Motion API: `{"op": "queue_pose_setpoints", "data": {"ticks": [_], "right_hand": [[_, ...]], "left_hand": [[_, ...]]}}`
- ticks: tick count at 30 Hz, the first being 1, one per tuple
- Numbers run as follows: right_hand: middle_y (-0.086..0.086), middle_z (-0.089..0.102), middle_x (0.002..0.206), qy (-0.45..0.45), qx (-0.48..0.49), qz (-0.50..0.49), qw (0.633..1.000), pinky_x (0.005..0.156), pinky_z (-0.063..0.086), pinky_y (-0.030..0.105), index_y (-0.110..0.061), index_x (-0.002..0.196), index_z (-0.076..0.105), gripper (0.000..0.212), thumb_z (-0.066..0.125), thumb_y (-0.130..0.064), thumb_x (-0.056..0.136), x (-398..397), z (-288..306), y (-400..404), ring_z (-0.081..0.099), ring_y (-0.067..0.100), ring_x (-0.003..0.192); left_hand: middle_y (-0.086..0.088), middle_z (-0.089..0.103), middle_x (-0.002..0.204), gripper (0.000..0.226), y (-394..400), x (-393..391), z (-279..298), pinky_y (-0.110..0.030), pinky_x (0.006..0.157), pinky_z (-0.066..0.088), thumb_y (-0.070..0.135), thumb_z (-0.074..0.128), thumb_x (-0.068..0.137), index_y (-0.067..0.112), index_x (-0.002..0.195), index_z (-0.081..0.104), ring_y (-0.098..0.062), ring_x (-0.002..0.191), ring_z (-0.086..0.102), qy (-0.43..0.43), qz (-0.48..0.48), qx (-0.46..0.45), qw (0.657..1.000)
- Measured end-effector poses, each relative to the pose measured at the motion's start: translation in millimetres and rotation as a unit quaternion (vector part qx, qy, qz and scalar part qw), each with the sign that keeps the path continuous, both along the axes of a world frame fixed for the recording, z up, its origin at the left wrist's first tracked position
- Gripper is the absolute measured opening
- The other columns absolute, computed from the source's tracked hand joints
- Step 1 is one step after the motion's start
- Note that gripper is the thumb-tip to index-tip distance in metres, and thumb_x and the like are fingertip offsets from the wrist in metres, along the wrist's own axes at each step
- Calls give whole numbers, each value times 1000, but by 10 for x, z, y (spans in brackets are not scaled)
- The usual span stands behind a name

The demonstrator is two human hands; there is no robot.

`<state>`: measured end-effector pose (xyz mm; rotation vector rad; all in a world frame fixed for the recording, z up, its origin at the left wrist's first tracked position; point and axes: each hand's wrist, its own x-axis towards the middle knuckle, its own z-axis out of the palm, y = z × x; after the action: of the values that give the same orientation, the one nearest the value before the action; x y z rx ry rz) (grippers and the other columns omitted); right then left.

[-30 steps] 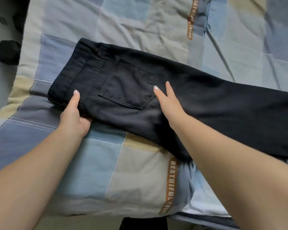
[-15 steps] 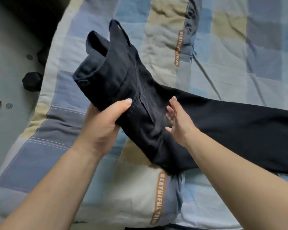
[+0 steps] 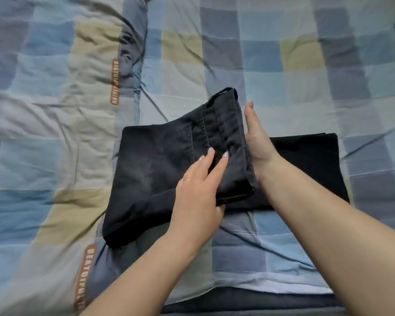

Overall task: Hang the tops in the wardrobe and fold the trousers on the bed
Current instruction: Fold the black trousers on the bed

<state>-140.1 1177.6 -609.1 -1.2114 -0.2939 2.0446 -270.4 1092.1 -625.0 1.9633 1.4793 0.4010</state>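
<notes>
Two hands are laid on the black trousers [image 3: 160,169] at bed [image 3: 55,137] centre. The left hand [image 3: 197,190] pinches the folded waistband's near corner; the right hand [image 3: 258,142], flat and straight-fingered, braces the edge at three o'clock. Heavy stitched cotton runs nine to three over a soft checked quilt.

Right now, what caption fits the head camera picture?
Two hands fold black trousers on a checked quilt: left hand grips them, right hand steadies the waistband.

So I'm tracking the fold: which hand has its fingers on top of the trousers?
The left hand: fingers on the folded-over waistband. The right hand stands edge-on against the trousers' side.
</notes>
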Motion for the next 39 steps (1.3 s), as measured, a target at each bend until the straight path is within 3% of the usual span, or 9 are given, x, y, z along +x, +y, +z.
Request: {"op": "queue_pose_setpoints", "data": {"ticks": [5, 7, 11, 19, 24, 28, 31, 34, 39], "right_hand": [[0, 64, 72, -328, 90, 144, 929, 59, 48, 22, -15, 85, 64, 5, 58, -16, 85, 990, -284, -166, 61, 15, 65], [-4, 59, 66, -405, 97, 134, 899, 48, 42, 16, -20, 75, 57, 15, 51, -9, 82, 1341, -400, -205, 55, 11, 59], [0, 65, 81, -377, 76, 73, 920, 55, 48, 18, -19, 87, 60, 16, 49, -7, 84, 1944, -626, -304, 60, 13, 70], [14, 68, 101, -362, 51, -2, 931, 82, 53, 37, -19, 93, 62, 21, 48, -6, 86, 3279, -935, -417, 65, 25, 88], [5, 67, 84, -346, 31, -46, 937, 66, 53, 27, -19, 87, 61, 23, 45, -4, 90, 3705, -1161, -489, 63, 16, 72], [7, 68, 97, -388, 4, -34, 921, 79, 54, 33, -16, 99, 63, 21, 44, -10, 93, 3832, -1355, -552, 65, 23, 88], [6, 54, 136, -526, 2, 77, 847, 105, 40, 37, -17, 139, 45, 42, 45, -22, 97, 3881, -1525, -635, 51, 24, 124], [7, 34, 151, -665, 65, 138, 731, 111, 26, 34, -14, 146, 34, 54, 48, -28, 96, 3778, -1591, -796, 32, 25, 138], [7, 21, 157, -649, 222, 259, 680, 118, 16, 40, -12, 147, 32, 57, 51, -26, 94, 3034, -1707, -1063, 14, 22, 146]], "left_hand": [[-7, 19, 158, 95, -153, 1082, -292, -40, 106, 36, 1, 68, 71, 17, 151, 21, -27, 144, 21, 59, -60, 1, 996], [-5, 11, 160, 97, -230, 1459, -447, -37, 110, 30, 1, 66, 74, 20, 153, 13, -25, 147, 13, 66, -58, -12, 996], [-1, -1, 161, 100, -294, 2024, -711, -34, 118, 20, -1, 63, 80, 29, 151, -1, -21, 148, -2, 68, -57, -12, 996], [-8, 11, 160, 86, -244, 3181, -979, -36, 119, 17, -4, 56, 83, 24, 152, 14, -27, 148, 7, 38, -123, 36, 991], [-5, 11, 160, 85, -259, 3635, -1194, -32, 111, 28, -8, 50, 84, 24, 153, 13, -24, 147, 7, 37, -148, 27, 988], [-7, 8, 161, 84, -339, 3733, -1378, -33, 114, 24, -7, 46, 85, 25, 153, 8, -25, 148, 6, 70, -178, -3, 981], [-7, 4, 161, 83, -450, 3597, -1501, -40, 118, 15, 3, 48, 89, 27, 153, 1, -25, 148, 4, 107, -224, -69, 966], [-2, 12, 159, 77, -456, 3223, -1596, -46, 116, 16, 23, 53, 91, 26, 153, 7, -22, 147, 9, 138, -215, -87, 963], [-5, 21, 158, 64, -203, 2171, -1678, -49, 118, 16, 31, 55, 94, 20, 150, 27, -23, 147, 13, 113, 10, -99, 989]]}}
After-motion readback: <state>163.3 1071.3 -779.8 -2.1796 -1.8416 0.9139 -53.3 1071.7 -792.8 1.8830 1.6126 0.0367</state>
